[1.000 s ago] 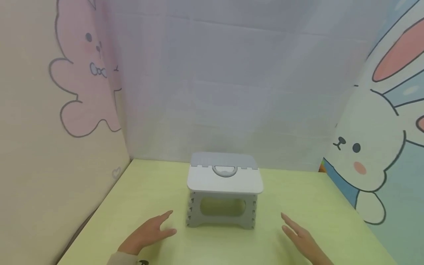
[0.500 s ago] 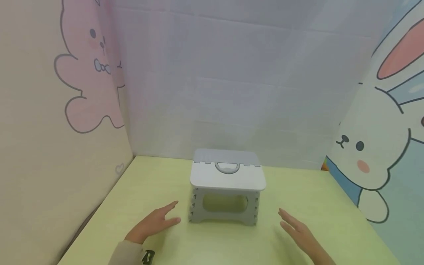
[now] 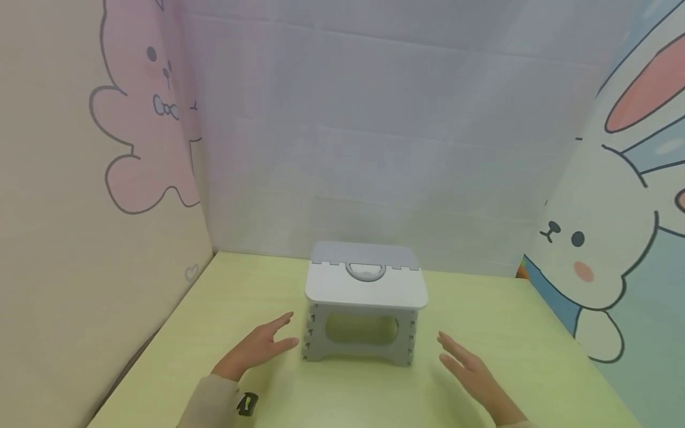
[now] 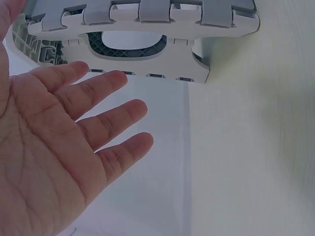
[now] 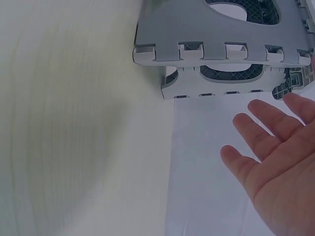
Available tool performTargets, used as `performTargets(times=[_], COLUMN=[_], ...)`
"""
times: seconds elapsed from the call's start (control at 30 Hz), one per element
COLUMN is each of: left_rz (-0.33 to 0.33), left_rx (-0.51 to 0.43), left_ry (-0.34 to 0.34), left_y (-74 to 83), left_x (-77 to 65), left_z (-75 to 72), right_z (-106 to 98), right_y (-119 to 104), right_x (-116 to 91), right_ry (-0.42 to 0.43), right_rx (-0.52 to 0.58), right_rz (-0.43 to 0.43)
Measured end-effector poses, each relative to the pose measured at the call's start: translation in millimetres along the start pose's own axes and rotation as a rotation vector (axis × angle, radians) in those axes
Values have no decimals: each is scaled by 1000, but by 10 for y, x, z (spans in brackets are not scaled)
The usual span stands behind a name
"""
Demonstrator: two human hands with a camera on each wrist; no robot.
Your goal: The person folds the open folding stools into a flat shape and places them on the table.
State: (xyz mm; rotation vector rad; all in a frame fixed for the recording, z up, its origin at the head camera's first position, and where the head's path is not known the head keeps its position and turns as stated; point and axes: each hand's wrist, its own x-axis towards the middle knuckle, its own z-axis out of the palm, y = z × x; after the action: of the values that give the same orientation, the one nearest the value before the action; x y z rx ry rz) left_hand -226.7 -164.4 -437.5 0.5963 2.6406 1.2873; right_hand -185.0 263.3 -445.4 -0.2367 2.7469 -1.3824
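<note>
A folding step stool (image 3: 366,291) with a white and grey top and a grey carry handle (image 3: 365,272) stands upright on the pale yellow table. To its left is my left hand (image 3: 257,348), fingers spread and palm turned toward the stool, a small gap from its leg. My right hand (image 3: 471,371) is on the other side, fingers straight, somewhat farther off. Neither hand holds anything. In the left wrist view the open palm (image 4: 44,142) faces the camera below the stool's hinged side (image 4: 142,29). The right wrist view has the straight fingers (image 5: 256,137) beside the stool's other side (image 5: 221,59).
The table (image 3: 257,285) ends at a whitish curtain (image 3: 374,148) close behind the stool. Cartoon-printed panels flank it, a pink bear (image 3: 144,148) on the left and a white rabbit (image 3: 599,226) on the right. A dark wrist device (image 3: 247,404) shows at the left sleeve.
Both hands have come inward and a little forward, closer to the stool's two sides. The stool stays where it was; the head view has shifted slightly.
</note>
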Motion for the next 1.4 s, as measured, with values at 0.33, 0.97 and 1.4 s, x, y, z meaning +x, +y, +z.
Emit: performTargets(times=[0.33,0.97,1.4], left_rz=[11,17,52], left_rx=[-34,-45,-101], left_ry=[1,44,59], left_y=[19,-3,75], left_x=[38,70,242], left_z=[59,143,166], right_z=[54,186,189], right_y=[24,-31,-93], right_x=[28,102,217], right_ry=[16,94,96], right_rx=[11,13,38], right_rz=[9,-130,-129])
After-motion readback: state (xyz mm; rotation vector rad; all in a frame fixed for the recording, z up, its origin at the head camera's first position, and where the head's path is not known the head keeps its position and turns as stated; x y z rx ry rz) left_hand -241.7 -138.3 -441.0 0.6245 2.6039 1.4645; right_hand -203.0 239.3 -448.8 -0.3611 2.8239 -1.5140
